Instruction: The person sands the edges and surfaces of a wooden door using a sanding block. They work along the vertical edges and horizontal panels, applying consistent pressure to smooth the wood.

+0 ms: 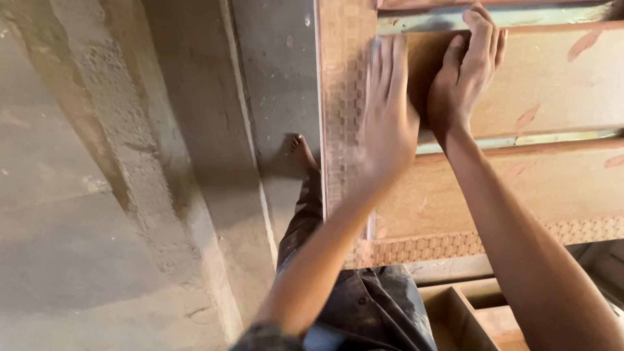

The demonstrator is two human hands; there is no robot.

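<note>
- Two hands lie on a wooden panel [539, 84] at upper right of the frame.
- Left hand [388, 110], blurred, lies flat with fingers together, gripping nothing.
- Right hand [463, 71] presses open-palmed on the board, fingers extended.

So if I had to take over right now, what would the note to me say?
Left hand: flat and blurred with motion on the wooden panel, fingers together; holding anything cannot be told.
Right hand: open, pressing the same panel near its upper rail.
The panel has a carved patterned border and reddish patches. A bare foot stands on the concrete floor beside it.
How much is done cannot be told.
</note>
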